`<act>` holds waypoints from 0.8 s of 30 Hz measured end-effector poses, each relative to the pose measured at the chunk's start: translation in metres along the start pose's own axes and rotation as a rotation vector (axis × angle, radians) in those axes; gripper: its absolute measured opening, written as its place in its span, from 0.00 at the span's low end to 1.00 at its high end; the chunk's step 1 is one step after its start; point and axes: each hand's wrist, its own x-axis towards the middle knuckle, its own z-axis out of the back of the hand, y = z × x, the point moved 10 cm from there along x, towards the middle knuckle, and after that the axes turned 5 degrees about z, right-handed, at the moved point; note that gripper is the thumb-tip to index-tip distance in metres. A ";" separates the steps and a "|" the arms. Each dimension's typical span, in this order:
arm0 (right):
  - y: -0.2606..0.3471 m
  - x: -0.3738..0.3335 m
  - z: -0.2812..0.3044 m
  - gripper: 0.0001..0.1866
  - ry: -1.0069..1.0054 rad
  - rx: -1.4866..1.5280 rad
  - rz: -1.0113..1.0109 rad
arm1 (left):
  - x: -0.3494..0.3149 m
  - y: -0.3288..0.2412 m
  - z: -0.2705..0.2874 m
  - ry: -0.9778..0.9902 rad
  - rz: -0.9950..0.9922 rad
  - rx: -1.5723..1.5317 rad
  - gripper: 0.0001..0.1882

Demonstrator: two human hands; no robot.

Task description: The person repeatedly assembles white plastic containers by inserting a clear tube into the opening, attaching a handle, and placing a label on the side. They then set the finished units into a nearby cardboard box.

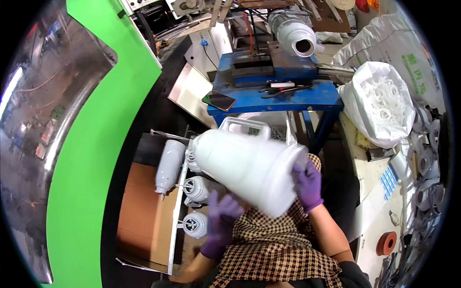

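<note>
A large pale plastic jug body (245, 165) with a looped handle lies tilted across the air in front of me, slightly blurred. At its wide, flanged end, my right hand (308, 185), in a purple glove, grips the rim. My left hand (223, 216), gloved alike and smeared a little by motion, is below the jug with fingers apart and holds nothing. Beside it stand grey jugs (196, 224) with white stalk-like parts sticking out of their tops. A grey bottle-shaped jug body (170, 165) lies at the upper end of the cardboard box (146, 216).
Ahead, a blue metal bench (278, 103) carries a phone (219, 101), pliers (283, 91) and a mounted grey jug body (294, 36). On the right, a white sack (377, 132) of white rings sits by a red-brown roll (386, 244). A green machine panel (77, 192) borders the left.
</note>
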 end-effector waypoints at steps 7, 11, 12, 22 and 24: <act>-0.068 0.002 0.049 0.18 0.063 0.282 -0.228 | 0.074 -0.068 0.044 -0.148 -0.275 -0.045 0.56; -0.081 0.057 0.054 0.18 0.034 0.072 -0.137 | 0.093 -0.173 -0.071 -0.111 -0.420 0.359 0.64; -0.085 0.075 0.055 0.18 0.033 -0.010 -0.105 | 0.087 -0.186 -0.088 -0.063 -0.477 0.496 0.64; 0.121 -0.047 0.016 0.17 0.121 -0.793 0.961 | 0.041 -0.179 -0.178 -0.064 -0.824 0.988 0.48; 0.143 -0.084 -0.020 0.18 0.355 -0.774 1.061 | 0.042 -0.172 -0.205 -0.060 -0.918 1.256 0.41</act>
